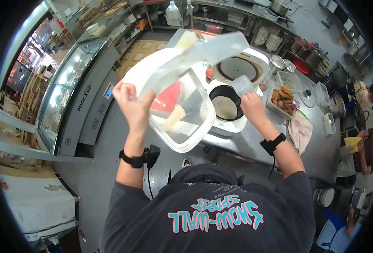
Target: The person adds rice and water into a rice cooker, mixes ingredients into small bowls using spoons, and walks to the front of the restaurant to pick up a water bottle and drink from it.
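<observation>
My left hand [129,103] is closed on the near edge of a translucent plastic lid [203,55], raised and tilted above a large clear storage bin [182,146]. A small heap of white rice [176,117] lies in the bin, beside something pink seen in or through it. My right hand [254,109] grips a small clear plastic cup [243,85] over the near right rim of a white rice cooker [220,126]. White rice [225,108] covers the bottom of the cooker's dark pot. The cooker's lid [237,69] stands open behind. Whether the cup holds anything, I cannot tell.
Right of the cooker, a plastic box of browned food [282,102], a glass lid [307,98] and a cloth [300,128] lie on the steel counter [254,141]. A glass display case [74,80] stands left. Other people are at the far right.
</observation>
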`<state>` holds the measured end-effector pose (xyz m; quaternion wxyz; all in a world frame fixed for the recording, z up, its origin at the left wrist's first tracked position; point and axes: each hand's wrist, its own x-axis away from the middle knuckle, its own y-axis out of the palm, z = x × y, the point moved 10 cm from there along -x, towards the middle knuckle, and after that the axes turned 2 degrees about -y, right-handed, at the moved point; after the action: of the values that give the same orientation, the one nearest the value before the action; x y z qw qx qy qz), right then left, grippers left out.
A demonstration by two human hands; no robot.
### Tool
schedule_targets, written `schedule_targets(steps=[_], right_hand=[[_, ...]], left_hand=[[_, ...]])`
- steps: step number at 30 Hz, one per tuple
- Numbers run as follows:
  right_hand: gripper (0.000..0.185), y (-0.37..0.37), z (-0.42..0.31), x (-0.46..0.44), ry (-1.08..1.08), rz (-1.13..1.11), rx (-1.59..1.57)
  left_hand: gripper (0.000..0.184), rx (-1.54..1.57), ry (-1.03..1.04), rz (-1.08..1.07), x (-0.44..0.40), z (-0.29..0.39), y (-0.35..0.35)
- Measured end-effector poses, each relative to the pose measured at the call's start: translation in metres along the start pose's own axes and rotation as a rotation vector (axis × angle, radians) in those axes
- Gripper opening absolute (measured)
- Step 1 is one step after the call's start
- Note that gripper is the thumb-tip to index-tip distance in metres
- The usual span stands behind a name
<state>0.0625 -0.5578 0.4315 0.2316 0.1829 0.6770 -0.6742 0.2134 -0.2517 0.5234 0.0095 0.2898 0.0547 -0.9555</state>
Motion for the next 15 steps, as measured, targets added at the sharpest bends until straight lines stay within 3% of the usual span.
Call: schedule_targets(steps=[1,4,7,10,15], right_hand=[[0.011,-0.006,0.007,0.004,0.082,0.048,-0.045],[0.012,-0.010,0.011,0.007,0.066,0.090,-0.196],[0.012,0.014,0.046,0.039,0.469,0.055,-0.457],[0.014,0.046,0.068,0.096,0.934,0.295,-1.034],[0.012,0.031,0.060,0.151,1.105,0.752,-1.368]], left_hand=[[0.035,-0.052,0.023,-0.011,0.001,0.003,0.006],[0.037,-0.112,0.079,-0.099,0.008,0.007,0.022],[0.038,-0.123,0.140,-0.119,0.005,0.011,0.041],[0.039,-0.223,0.260,-0.123,0.016,0.033,0.059],[0.032,-0.272,0.505,-0.168,0.041,0.068,0.110]])
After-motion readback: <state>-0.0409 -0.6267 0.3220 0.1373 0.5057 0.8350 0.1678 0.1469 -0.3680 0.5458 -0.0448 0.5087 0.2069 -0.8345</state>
